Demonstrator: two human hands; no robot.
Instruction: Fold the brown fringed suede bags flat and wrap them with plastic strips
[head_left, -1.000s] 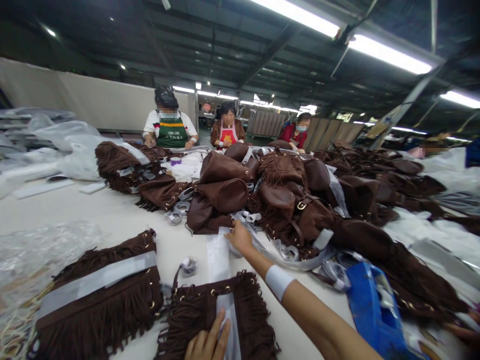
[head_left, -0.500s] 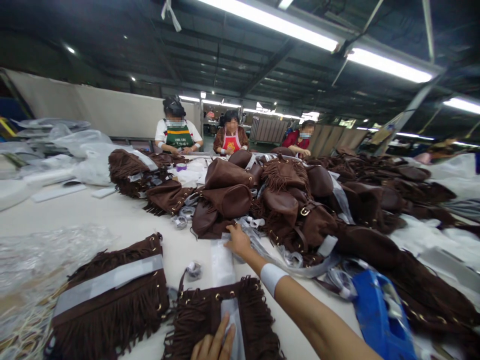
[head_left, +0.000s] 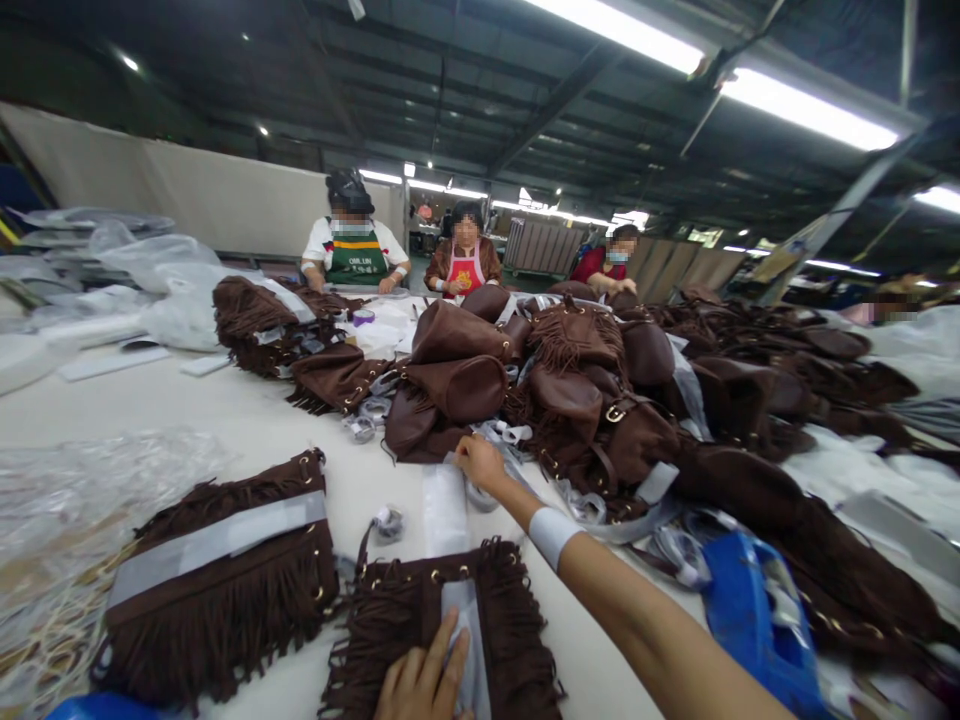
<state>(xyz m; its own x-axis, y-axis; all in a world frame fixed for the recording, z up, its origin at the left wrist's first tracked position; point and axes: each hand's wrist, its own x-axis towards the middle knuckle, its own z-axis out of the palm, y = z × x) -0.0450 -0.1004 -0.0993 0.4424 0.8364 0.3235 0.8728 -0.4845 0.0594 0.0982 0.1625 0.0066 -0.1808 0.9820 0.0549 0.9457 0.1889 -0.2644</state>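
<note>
Two bare hands at work. Left hand (head_left: 424,675) at the bottom edge: fingers stretched out and laid down on a dark brown fringed bag (head_left: 397,610), clasping nothing. Fingertips rest on the pale strip (head_left: 472,640) running up the bag's middle. Bag lies flat on the white table (head_left: 352,480), row of brass eyelets along its far edge.

Left of it, apart: a second fringed bag (head_left: 247,595), also flat, tilted, pale band (head_left: 217,547) across it. Crumpled clear plastic (head_left: 97,500) beyond its left side. Blue object (head_left: 757,610) at lower right, type unclear.

Just past the near bag: small wrapped bundle (head_left: 388,522), and beside it a translucent sleeve (head_left: 446,515) pointing away. Right hand (head_left: 480,462) is at the sleeve's far end, fingers curled, tips on or just over it; can't tell if they're pinching it. White cuff (head_left: 555,535) on that forearm.

Right behind that hand: big heap of brown bags (head_left: 465,385), some fringed, one with a gold buckle (head_left: 616,412). Fringed stack (head_left: 255,330) at its left end.

Far side: three co-workers, in a green apron (head_left: 356,262), a red apron (head_left: 465,270) and a red top (head_left: 591,265). Tube lights (head_left: 810,105) overhead.
</note>
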